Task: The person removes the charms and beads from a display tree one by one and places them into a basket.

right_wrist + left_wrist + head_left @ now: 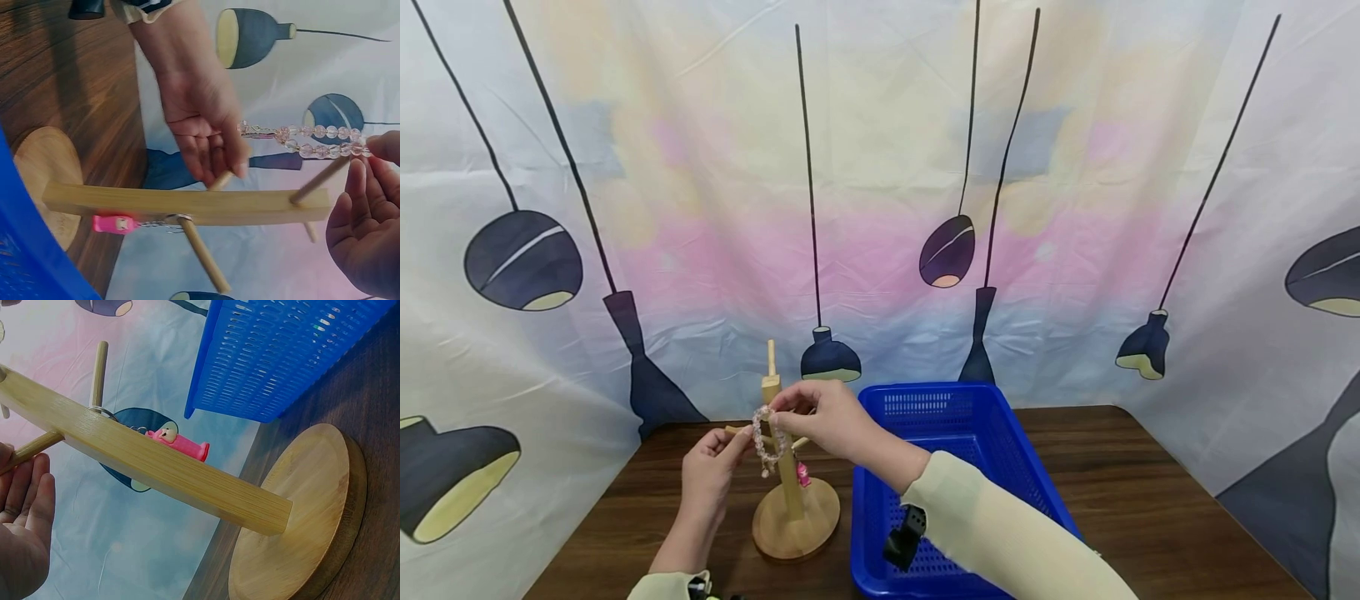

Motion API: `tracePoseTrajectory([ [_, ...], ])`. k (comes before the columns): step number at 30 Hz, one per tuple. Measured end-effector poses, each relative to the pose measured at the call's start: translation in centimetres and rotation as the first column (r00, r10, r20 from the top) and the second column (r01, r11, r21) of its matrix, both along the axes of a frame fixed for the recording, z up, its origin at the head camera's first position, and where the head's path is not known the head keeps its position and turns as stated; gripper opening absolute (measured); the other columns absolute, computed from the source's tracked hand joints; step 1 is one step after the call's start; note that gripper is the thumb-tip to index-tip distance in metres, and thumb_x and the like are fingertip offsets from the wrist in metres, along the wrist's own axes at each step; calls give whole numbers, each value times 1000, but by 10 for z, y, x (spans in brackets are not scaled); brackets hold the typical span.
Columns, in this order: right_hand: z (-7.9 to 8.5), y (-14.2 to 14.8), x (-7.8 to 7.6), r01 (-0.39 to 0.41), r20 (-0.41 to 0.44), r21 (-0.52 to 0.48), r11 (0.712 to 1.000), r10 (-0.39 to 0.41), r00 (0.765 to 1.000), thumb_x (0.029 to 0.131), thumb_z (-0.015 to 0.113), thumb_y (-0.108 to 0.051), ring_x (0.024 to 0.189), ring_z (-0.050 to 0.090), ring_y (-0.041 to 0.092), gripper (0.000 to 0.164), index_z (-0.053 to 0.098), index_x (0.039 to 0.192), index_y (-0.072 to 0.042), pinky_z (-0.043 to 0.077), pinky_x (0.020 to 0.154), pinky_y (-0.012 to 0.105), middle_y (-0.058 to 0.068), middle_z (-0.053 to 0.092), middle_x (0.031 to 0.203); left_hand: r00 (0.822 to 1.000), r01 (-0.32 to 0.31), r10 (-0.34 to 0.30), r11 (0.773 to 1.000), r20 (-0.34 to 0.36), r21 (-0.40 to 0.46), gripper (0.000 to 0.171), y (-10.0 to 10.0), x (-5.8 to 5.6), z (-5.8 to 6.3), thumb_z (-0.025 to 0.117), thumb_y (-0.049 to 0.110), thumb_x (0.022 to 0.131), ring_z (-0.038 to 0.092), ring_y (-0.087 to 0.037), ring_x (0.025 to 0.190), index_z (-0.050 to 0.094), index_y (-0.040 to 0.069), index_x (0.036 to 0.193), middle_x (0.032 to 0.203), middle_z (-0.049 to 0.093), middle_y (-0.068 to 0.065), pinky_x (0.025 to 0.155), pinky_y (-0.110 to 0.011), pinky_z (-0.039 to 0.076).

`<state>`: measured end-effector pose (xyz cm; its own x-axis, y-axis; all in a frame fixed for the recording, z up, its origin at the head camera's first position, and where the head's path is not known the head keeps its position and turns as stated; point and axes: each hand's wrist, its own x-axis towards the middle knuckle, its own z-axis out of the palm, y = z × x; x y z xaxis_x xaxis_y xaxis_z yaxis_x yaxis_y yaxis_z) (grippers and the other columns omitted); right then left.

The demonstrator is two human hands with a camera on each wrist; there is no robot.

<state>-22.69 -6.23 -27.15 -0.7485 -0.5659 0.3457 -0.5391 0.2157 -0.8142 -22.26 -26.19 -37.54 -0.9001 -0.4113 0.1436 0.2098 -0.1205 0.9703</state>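
Note:
A bracelet of clear pink beads hangs in front of the wooden stand, pinched at its top by my right hand. In the right wrist view the bracelet stretches from those fingertips, with a small chain and charm at its far end. My left hand pinches the end of a lower side peg of the stand between thumb and fingers. From another peg hangs a keyring with a pink figure, on the basket side of the post. The stand rests upright on its round base.
A blue plastic basket with perforated walls stands right of the stand, under my right forearm. Both sit on a dark wooden table. Behind it hangs a cloth backdrop printed with lamps.

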Motion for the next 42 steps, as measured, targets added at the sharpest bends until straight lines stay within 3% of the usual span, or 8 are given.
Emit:
tracePoseTrajectory([
  [9,15,19,-2,-74,-29,50,996,76,997,97,71,-16,74,58,-3,19,75,109,-2,50,65,14,18,76,101,999,26,-24,999,-43,39,31,1,0,0,67,3,98,72,0,67,62,13,69,73,73,14,73,-14,61],
  [25,10,68,-15,-81,-57,182,980,93,994,97,70,-11,77,60,-1,16,74,107,1,52,70,16,18,76,101,999,21,-20,1000,-33,24,30,0,-1,-2,67,4,99,72,0,67,61,11,70,74,72,15,73,-14,61],
  [33,-4,89,-31,-11,-55,259,966,26,998,97,70,-12,80,64,2,13,75,103,-1,55,72,16,14,77,97,1000,9,-9,1000,-1,-17,28,-2,0,-2,67,9,99,71,1,66,63,14,73,71,71,16,73,-13,59],
  [42,-40,105,-53,13,-15,378,926,-8,1000,96,70,-10,76,63,9,11,75,100,-2,50,68,17,9,76,93,1000,10,-11,1000,-16,-11,27,-2,-1,-3,67,8,99,71,-1,65,63,13,73,72,71,14,74,-16,62],
])
